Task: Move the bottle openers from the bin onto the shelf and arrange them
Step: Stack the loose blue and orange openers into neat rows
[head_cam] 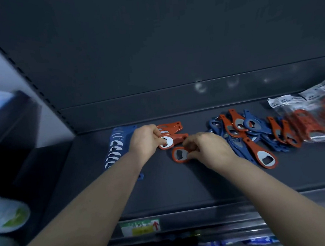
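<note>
On the dark shelf (183,184) lies a neat overlapping row of blue bottle openers (114,147) at the left. Beside it is a short row of red openers (171,129). My left hand (146,140) pinches the front red opener (168,142) of that row at its metal head. My right hand (207,148) grips another red opener (178,155) lying just in front of the row. A loose heap of blue and red openers (244,132) sits to the right, with one red opener (261,153) at its near edge. No bin is in view.
Clear plastic bags of red openers (316,120) lie at the far right of the shelf. A price label (140,227) is on the shelf's front edge. A white cap-like object (5,213) and a dark neighbouring shelf (8,121) are at the left.
</note>
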`<state>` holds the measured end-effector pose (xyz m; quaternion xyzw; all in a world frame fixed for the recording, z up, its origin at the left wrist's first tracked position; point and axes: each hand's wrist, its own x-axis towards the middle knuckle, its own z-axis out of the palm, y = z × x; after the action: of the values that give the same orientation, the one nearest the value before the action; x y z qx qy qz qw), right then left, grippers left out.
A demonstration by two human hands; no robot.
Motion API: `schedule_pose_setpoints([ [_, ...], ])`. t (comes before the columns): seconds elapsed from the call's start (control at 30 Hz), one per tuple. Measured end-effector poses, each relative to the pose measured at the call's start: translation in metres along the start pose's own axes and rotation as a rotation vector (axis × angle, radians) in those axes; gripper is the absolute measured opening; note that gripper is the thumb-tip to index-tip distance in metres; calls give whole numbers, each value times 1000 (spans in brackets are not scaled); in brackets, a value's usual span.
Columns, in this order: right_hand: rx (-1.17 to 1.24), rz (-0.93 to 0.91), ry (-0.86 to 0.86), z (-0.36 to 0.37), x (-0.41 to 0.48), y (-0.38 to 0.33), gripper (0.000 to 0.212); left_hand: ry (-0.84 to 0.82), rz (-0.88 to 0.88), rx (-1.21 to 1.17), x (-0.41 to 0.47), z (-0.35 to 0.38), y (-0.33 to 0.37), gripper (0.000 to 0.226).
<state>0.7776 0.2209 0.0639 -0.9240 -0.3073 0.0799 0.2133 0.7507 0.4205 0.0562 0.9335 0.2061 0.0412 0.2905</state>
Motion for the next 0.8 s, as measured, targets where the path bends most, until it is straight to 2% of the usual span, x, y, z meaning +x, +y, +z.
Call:
schedule_pose_setpoints([
  [0.1,-28,19,-8,3,17,-7,31,-5,1,0,7,-3,-7,21],
  [0.2,-63,13,-4,10,33,-12,30,53,44,12,11,-10,-14,11],
  [0.4,-124,1,83,18,46,-17,32,97,113,15,5,-19,-5,6],
  [0.63,-190,8,183,-13,-2,18,21,-5,254,15,-6,10,44,6],
  [0.8,-200,195,321,-42,-60,78,18,-109,386,42,-18,44,94,6],
])
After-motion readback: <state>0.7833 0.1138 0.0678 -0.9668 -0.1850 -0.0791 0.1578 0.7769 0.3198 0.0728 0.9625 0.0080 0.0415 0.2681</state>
